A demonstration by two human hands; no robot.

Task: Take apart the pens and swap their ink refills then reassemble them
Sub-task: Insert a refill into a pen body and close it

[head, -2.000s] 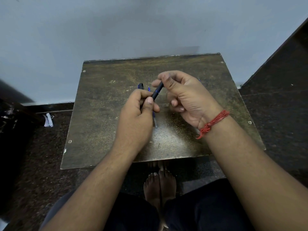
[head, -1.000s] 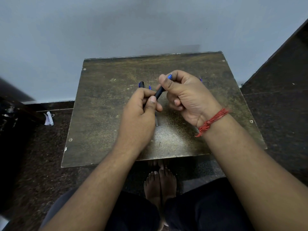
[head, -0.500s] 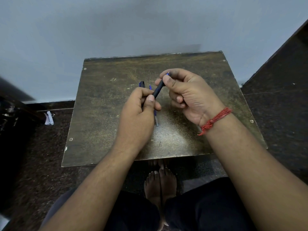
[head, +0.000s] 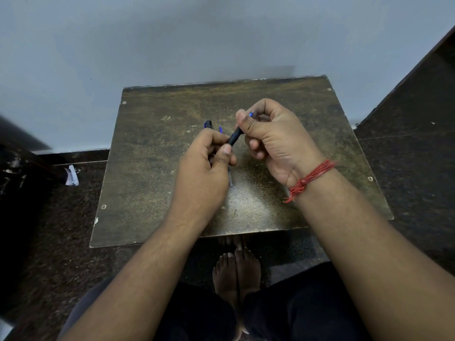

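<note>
I hold a black pen barrel (head: 234,138) between both hands above the small brown table (head: 152,168). My left hand (head: 206,168) pinches its lower end with thumb and fingers. My right hand (head: 270,141) grips its upper end, where a blue tip (head: 251,113) pokes out past the fingers. On the table behind my left hand lie a second pen's black-and-blue end (head: 208,124) and a thin blue refill (head: 220,129), whose grey lower end (head: 230,179) shows below the hand. The rest of both is hidden.
The table stands against a pale wall (head: 197,40). A dark floor surrounds it, with a white scrap (head: 72,175) at the left. My bare feet (head: 236,269) rest under the table's near edge. A dark surface (head: 418,99) rises at the right.
Both hands stay on the black pen, shifting slightly over the table. The right hand's grip has changed a little, and the blue tip shows at its fingers from 1 s ago on.
</note>
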